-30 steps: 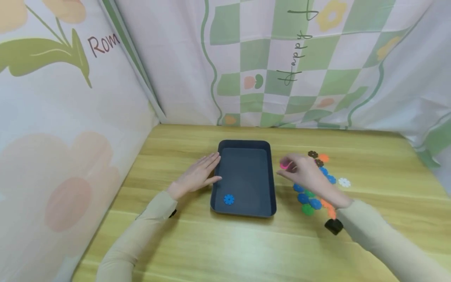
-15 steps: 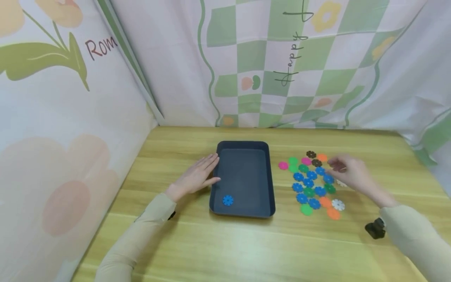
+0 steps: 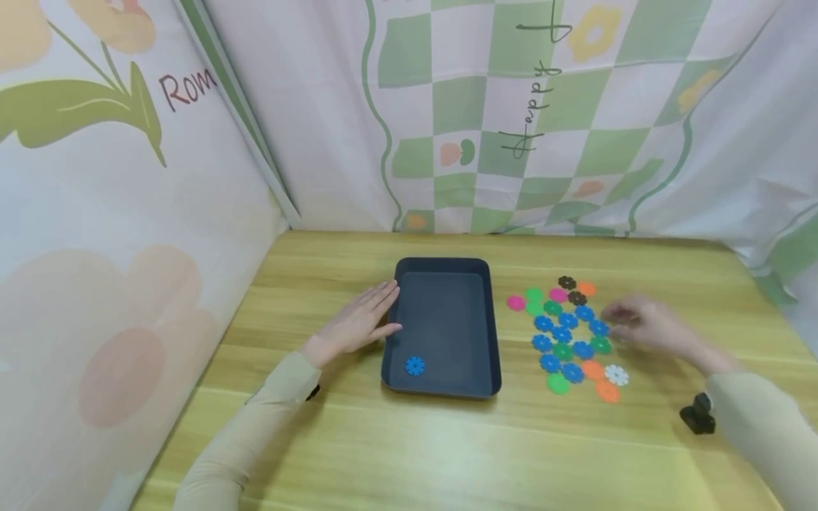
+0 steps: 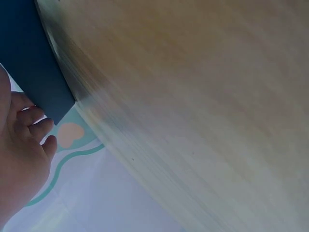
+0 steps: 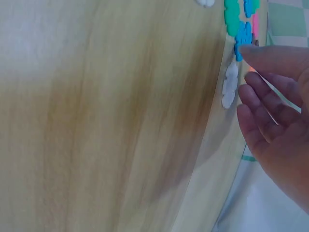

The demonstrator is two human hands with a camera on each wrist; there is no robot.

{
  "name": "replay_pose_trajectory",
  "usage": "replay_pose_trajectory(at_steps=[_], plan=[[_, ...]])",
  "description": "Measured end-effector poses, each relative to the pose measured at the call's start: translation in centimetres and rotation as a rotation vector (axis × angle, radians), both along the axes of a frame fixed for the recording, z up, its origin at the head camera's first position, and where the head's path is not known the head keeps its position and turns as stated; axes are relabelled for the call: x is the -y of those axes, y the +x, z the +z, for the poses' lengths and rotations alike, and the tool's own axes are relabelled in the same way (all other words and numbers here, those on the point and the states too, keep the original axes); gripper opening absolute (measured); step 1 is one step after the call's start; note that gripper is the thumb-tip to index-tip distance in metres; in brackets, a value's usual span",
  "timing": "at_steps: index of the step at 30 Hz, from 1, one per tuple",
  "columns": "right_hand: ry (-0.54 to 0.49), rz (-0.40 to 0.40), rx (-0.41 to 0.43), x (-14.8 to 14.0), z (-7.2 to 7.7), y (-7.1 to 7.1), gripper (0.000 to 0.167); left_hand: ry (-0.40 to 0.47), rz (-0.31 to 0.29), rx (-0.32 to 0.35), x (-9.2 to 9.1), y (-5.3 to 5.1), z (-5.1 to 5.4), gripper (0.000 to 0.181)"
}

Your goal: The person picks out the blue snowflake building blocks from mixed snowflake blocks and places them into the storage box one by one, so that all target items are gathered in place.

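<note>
My left hand (image 3: 354, 319) lies with straight fingers against the left wall of a dark rectangular tray (image 3: 441, 390). In the left wrist view its fingers touch the side of the tray (image 4: 34, 63). One blue snowflake disc (image 3: 415, 366) lies in the tray's near left corner. My right hand (image 3: 655, 328), slightly blurred, is low over the right edge of a group of coloured snowflake discs (image 3: 567, 321). In the right wrist view a white snowflake disc (image 5: 230, 86) lies beside its loosely bent fingers, with no pinch visible. The hand hides this disc in the head view.
The discs cover a patch of wooden table (image 3: 441, 454) right of the tray: blue, green, pink, orange, brown, and another white disc (image 3: 616, 375) near the front. A patterned curtain (image 3: 492, 142) hangs behind the table, and another cloth (image 3: 128, 248) borders its left side.
My right hand has moved right from the pink disc on the group's left edge to its right side, then shifted slightly further right. The left hand keeps its place on the tray.
</note>
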State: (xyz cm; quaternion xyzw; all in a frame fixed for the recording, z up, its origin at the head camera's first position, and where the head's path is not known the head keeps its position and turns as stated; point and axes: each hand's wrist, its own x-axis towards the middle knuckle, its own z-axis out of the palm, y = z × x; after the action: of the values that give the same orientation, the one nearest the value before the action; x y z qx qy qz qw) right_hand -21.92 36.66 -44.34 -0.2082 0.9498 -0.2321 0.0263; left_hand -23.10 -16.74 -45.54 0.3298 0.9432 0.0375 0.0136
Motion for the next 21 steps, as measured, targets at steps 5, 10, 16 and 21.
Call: replay_pose_trajectory(at_steps=[5, 10, 16, 21], plan=[[0.024, 0.006, 0.035, 0.12, -0.06, -0.12, 0.034, -0.006, 0.006, 0.005, -0.04, 0.11, 0.12, 0.077], [0.042, -0.001, 0.078, 0.43, 0.16, -0.28, 0.036, 0.002, -0.002, -0.005, -0.06, 0.22, 0.26, 0.076], [0.057, 0.015, 0.083, 0.47, 0.05, -0.52, 0.037, -0.009, 0.002, -0.013, -0.03, 0.19, 0.1, 0.076], [0.072, 0.038, 0.074, 0.35, -0.09, -0.73, 0.035, -0.009, 0.004, -0.015, 0.08, 0.09, -0.09, 0.076]])
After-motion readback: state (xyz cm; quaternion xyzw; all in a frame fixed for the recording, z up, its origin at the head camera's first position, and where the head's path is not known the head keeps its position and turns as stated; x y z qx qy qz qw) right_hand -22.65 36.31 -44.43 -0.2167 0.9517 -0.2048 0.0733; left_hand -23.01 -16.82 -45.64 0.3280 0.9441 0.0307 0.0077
